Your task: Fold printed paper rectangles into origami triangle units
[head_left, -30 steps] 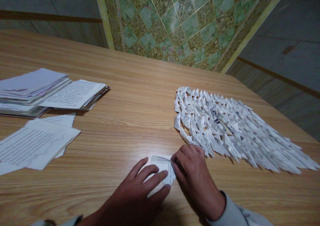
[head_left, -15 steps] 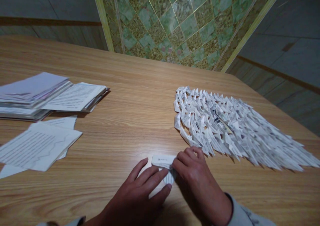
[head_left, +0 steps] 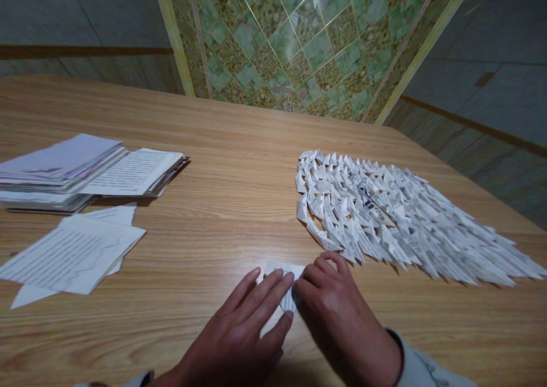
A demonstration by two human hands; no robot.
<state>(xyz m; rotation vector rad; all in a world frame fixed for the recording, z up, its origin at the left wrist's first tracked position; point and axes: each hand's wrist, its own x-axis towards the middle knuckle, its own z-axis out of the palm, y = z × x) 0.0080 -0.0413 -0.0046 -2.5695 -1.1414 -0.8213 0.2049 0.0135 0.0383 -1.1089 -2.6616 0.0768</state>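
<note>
A small folded piece of printed paper (head_left: 289, 300) lies on the table in front of me, partly covered by both hands. My left hand (head_left: 252, 313) rests on it with the fingers stretched out and the fingertips pressing its upper part. My right hand (head_left: 335, 296) has its fingers curled in at the paper's right edge, gripping it there. The fingertips of that hand and the paper's right end are hidden. Just beyond my right hand stand many folded paper pieces (head_left: 367, 204), pointed and nested in rows.
Loose printed sheets (head_left: 77, 250) lie on the left of the wooden table (head_left: 222, 216). Behind them sits a stack of papers (head_left: 132, 173), with a paler pile (head_left: 64, 159) beside it. A green and gold tiled panel (head_left: 294, 39) rises past the table's far edge.
My left fingers have slid forward onto the paper's upper flap, which now lies flatter and is more covered. My right hand has barely moved. The view has shifted slightly.
</note>
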